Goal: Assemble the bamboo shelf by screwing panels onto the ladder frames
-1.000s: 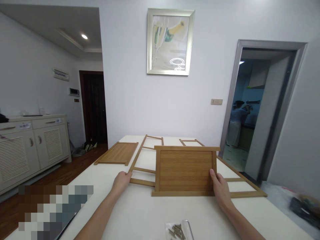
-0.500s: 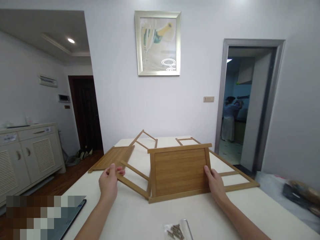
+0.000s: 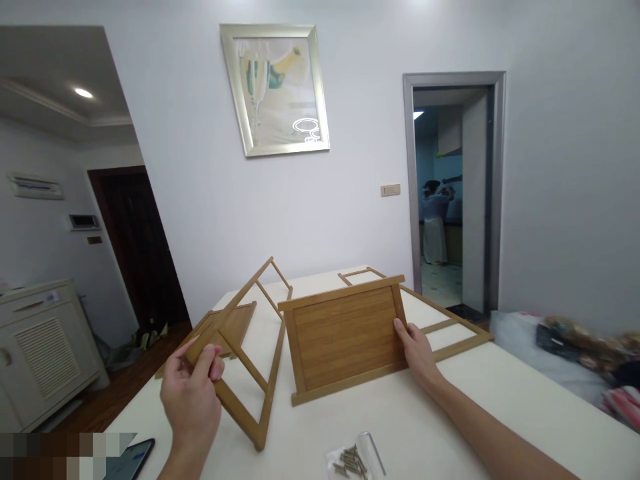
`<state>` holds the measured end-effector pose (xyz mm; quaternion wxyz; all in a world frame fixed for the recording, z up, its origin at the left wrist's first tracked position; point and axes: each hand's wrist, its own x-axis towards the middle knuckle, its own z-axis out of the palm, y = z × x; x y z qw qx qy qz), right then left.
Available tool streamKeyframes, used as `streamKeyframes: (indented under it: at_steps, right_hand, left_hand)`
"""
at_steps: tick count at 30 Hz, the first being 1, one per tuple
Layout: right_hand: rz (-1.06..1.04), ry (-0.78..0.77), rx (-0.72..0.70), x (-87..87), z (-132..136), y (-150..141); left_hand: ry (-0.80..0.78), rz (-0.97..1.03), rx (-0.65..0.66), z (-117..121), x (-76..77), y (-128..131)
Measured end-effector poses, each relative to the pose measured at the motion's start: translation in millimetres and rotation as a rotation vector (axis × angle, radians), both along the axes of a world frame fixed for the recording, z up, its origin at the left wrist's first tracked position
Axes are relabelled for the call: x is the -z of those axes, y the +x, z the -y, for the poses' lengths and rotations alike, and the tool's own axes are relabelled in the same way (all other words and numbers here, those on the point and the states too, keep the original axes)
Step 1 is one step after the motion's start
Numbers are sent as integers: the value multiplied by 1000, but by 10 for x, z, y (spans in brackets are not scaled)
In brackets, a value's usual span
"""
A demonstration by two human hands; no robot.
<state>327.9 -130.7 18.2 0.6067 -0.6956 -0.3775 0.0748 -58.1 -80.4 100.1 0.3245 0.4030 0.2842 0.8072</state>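
Observation:
My left hand point(image 3: 193, 393) is closed round the near side of a ladder-like wooden frame point(image 3: 276, 360), which is tilted up above the white table point(image 3: 300, 433). My right hand point(image 3: 417, 350) pinches the right edge of a wooden panel point(image 3: 350, 333), thumb on its front face. The panel stands leaning on its long side, facing me. The left frame is just left of this panel. Behind the left hand a second wooden panel point(image 3: 245, 325) lies flat, partly covered by the frame. Another wooden frame point(image 3: 465, 343) lies on the table beyond my right hand.
Screws point(image 3: 351, 460) in a clear bag and a clear tube point(image 3: 371, 453) lie at the near edge. A phone point(image 3: 131, 460) is at the lower left. Bagged items point(image 3: 565, 340) sit right of the table. A person point(image 3: 436, 220) stands beyond the doorway.
My left hand has raised and tilted the wooden frame, bringing it nearer and apart from the standing panel. The right hand keeps its grip on the panel. The view has turned right.

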Motion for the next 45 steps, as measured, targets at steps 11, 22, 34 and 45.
streamKeyframes:
  at_steps: [11,22,34,45]
  right_hand:
    - [11,9,-22,12,-12,-2]
    - [25,19,-16,30,-5,-25]
    - [43,17,-28,36,-4,-149]
    - [51,16,-31,23,28,-204]
  left_hand:
    - [-63,-99,158,250,32,246]
    - [-66,-141,232,358,28,333]
    - [-43,-230,259,409,56,383]
    - [-166,-283,281,476,209,584]
